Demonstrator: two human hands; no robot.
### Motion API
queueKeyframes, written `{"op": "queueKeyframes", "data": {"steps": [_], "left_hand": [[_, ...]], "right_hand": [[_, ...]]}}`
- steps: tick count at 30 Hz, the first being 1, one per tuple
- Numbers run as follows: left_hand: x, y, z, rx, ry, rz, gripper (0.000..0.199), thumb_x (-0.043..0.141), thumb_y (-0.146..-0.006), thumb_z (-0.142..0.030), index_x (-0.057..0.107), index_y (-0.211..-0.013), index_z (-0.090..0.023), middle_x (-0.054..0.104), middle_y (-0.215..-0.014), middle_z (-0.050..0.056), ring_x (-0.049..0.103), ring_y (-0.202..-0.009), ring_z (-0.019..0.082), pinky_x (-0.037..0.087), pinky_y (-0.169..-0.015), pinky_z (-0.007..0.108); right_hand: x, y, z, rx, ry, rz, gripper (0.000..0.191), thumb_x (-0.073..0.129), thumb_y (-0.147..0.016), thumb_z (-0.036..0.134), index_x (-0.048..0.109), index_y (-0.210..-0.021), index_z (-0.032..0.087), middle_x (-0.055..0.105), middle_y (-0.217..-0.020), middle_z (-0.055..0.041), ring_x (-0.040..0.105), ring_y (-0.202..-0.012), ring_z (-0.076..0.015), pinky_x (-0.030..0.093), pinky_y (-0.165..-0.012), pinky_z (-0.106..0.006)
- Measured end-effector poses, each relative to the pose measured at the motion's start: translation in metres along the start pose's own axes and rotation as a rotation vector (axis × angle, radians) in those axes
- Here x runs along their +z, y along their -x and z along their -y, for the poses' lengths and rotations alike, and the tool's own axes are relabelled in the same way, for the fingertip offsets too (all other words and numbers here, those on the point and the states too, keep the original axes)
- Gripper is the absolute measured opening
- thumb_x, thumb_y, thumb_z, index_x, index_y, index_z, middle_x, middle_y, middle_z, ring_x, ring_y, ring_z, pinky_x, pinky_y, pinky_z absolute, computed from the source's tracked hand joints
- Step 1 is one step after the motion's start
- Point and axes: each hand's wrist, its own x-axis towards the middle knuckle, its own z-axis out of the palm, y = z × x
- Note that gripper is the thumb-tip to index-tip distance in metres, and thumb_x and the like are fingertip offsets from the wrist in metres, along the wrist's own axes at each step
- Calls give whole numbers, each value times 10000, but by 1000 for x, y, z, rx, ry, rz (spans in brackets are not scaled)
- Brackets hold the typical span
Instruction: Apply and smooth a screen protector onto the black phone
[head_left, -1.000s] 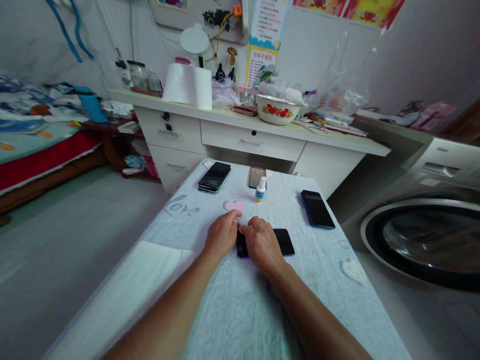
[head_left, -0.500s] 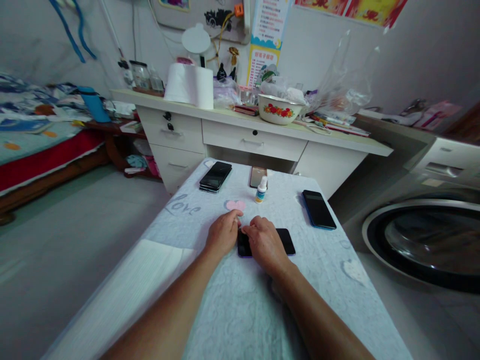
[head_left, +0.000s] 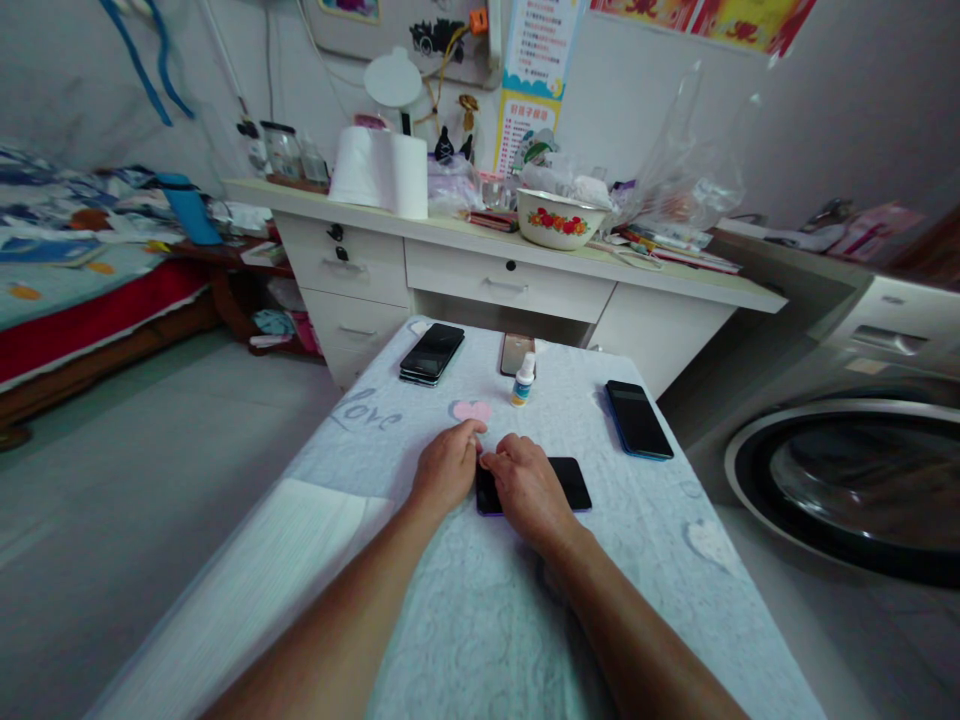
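Note:
A black phone with a purplish edge (head_left: 574,484) lies flat and crosswise on the cloth-covered table in front of me. My left hand (head_left: 447,464) is by its left end, thumb and fingers drawn together near the upper corner. Over the left half of the screen is my right hand (head_left: 529,486), its fingers bunched and pointing at the left hand. Whatever sits between the fingertips of either hand is too small or hidden to make out. Just beyond the hands stands a small white spray bottle (head_left: 523,382) with a blue and yellow label.
Stacked phones (head_left: 433,350) lie at the far left of the table (head_left: 480,620). A gold-coloured phone (head_left: 517,352) is behind the bottle, and a blue-edged phone (head_left: 637,420) lies at right. Beyond are a white desk (head_left: 510,275) and a washing machine (head_left: 885,400).
My right hand has shifted very slightly left over the phone, its fingers still bunched. My left hand stays in place.

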Motion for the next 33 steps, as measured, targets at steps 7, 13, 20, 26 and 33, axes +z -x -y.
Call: {"op": "queueKeyframes", "data": {"steps": [7, 13, 20, 26, 33], "left_hand": [[2, -2, 4, -18, 64, -57, 281, 401, -850, -124, 598, -1035, -200, 691, -856, 22, 645, -843, 158, 482, -780, 270], [2, -2, 4, 25, 20, -111, 257, 449, -785, -60, 611, -948, -177, 663, -920, 48, 616, -888, 170, 473, -825, 288], [-1, 0, 4, 24, -221, -128, 224, 546, -737, -89, 639, -903, -207, 633, -981, 66, 557, -988, 229, 426, -913, 359], [-1, 0, 1, 13, -246, -98, 218, 553, -750, -106, 642, -916, -214, 633, -997, 67, 551, -976, 225, 417, -895, 349], [-3, 1, -1, 1, -239, -79, 214, 561, -759, -107, 645, -923, -216, 636, -1003, 60, 552, -980, 221, 413, -894, 348]], "right_hand": [[-8, 6, -12, 87, 41, 4, 246, 461, -917, 160, 704, -905, 202, 575, -919, -69, 478, -844, -190, 340, -765, -288], [-12, 14, -23, 143, 73, -14, 241, 472, -911, 165, 700, -840, 201, 581, -893, -78, 490, -834, -196, 341, -753, -288], [-11, 11, -17, 140, 97, -9, 254, 452, -897, 130, 696, -880, 201, 577, -885, -77, 486, -824, -200, 345, -745, -295], [-7, 5, -5, 69, 65, 0, 266, 428, -931, 168, 686, -871, 195, 573, -913, -73, 482, -836, -192, 348, -761, -291], [-1, 1, 0, 11, 11, 7, 251, 441, -925, 161, 688, -919, 203, 573, -917, -61, 481, -839, -185, 354, -774, -288]]}}
